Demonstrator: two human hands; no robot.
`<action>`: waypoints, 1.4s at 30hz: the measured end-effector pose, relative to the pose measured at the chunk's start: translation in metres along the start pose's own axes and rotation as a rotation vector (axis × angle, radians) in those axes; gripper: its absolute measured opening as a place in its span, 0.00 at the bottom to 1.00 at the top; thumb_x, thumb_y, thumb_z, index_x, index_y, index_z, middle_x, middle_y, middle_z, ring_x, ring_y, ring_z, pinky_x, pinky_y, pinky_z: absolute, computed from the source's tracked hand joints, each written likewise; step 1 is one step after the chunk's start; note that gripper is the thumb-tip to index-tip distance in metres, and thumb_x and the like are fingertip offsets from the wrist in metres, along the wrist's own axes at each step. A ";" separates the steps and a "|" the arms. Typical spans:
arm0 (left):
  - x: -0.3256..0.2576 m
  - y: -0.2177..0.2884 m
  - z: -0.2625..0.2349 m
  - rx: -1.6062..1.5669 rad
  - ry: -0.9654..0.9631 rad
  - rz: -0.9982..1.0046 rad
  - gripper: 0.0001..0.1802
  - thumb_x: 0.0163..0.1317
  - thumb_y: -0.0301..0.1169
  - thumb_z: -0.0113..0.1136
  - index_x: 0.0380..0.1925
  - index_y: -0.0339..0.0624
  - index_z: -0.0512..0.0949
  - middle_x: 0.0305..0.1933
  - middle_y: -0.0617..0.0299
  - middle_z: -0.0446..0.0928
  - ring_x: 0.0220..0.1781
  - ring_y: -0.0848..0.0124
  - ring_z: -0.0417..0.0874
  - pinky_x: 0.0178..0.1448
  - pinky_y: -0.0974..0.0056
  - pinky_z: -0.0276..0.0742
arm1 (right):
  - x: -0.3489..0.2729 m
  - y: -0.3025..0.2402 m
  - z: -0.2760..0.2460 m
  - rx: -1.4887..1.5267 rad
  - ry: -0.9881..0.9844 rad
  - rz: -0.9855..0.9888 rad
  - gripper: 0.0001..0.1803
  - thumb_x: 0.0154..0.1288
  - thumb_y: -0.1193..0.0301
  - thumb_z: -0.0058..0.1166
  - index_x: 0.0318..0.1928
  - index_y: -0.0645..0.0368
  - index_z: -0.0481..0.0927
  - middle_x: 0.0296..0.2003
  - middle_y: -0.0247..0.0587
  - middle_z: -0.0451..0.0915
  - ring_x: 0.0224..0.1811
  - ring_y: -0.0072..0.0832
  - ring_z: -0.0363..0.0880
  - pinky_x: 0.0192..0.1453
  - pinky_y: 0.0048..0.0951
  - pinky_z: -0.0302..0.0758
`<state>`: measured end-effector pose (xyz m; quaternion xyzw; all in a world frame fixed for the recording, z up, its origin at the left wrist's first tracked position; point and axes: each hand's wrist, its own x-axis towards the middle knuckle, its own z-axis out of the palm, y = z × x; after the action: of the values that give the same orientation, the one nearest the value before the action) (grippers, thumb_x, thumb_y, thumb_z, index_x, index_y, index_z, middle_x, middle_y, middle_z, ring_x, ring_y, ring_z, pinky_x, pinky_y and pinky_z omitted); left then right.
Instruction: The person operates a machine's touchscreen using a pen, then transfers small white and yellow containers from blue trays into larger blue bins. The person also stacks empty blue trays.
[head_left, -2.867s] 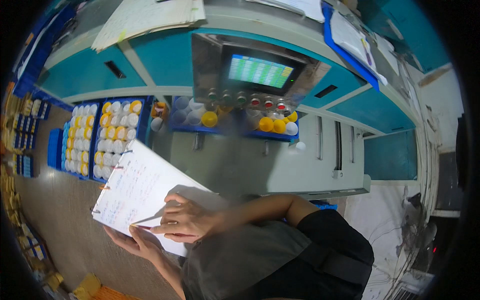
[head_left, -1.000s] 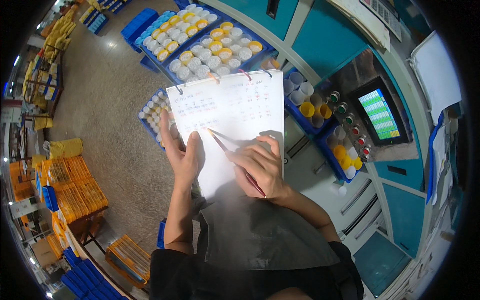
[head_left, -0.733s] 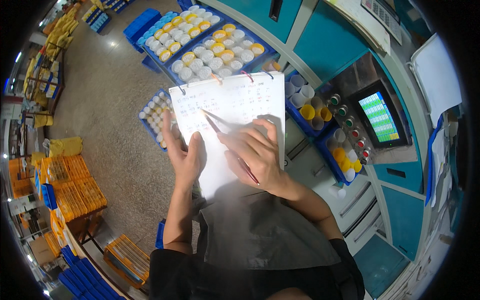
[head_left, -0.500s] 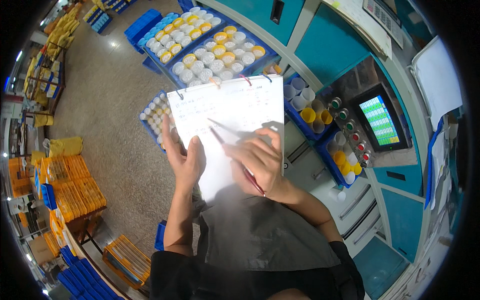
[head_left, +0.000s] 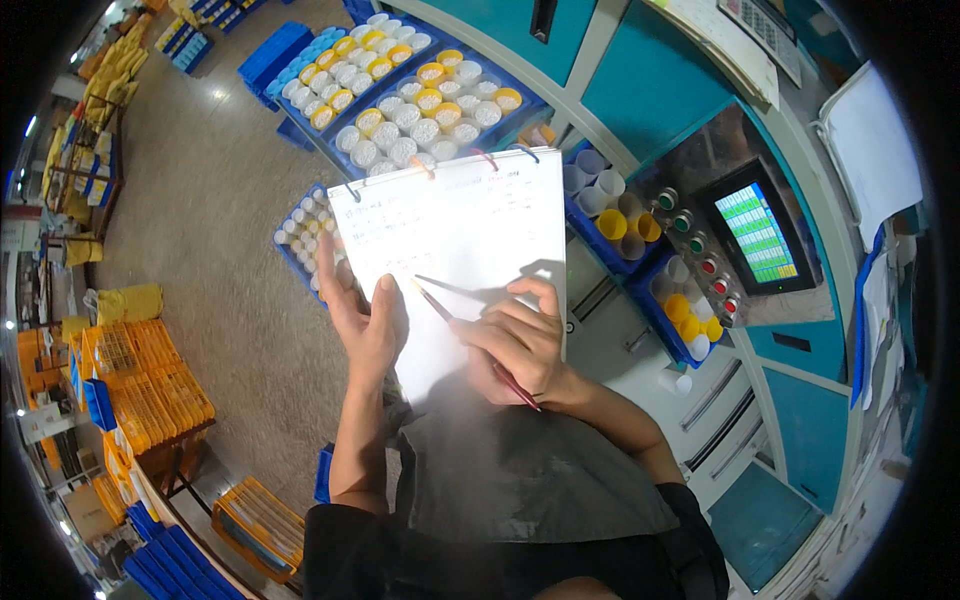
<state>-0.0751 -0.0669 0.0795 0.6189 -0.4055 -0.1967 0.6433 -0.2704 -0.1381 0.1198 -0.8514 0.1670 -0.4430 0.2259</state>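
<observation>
A white ring-bound notepad [head_left: 470,235] with coloured rings along its top edge is held in front of my body. Several lines of handwriting cover its upper part. My left hand [head_left: 362,325] grips the pad's left edge, with the thumb on top of the page. In my right hand [head_left: 525,335] is a dark red pen [head_left: 517,387], pinched between the fingers. The pen's tip points up and left at the page, just under the last written line. Whether the tip touches the paper is hard to tell. The right hand's shadow falls across the sheet.
Beyond the pad stand blue bins [head_left: 470,150] of white and yellow filled cups. To the right are bins of cups [head_left: 612,228] and a teal machine with a lit screen [head_left: 755,238] and push buttons [head_left: 697,245]. Orange crates [head_left: 160,400] are stacked at left.
The pen tip has moved a little down and left on the page, to below the last written line. My left hand keeps its hold on the pad. The view has shifted slightly.
</observation>
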 end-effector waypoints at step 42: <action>-0.010 0.025 0.006 0.039 0.069 0.129 0.33 0.73 0.34 0.61 0.72 0.32 0.61 0.70 0.40 0.67 0.64 0.54 0.74 0.68 0.54 0.72 | -0.073 0.046 -0.256 -0.958 0.856 0.376 0.17 0.65 0.77 0.59 0.54 0.53 0.81 0.30 0.40 0.78 0.31 0.36 0.74 0.47 0.42 0.65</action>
<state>-0.0919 -0.0595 0.0996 0.6104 -0.4257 -0.1256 0.6561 -0.5270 -0.2016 0.1752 -0.5630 0.5658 -0.5716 -0.1900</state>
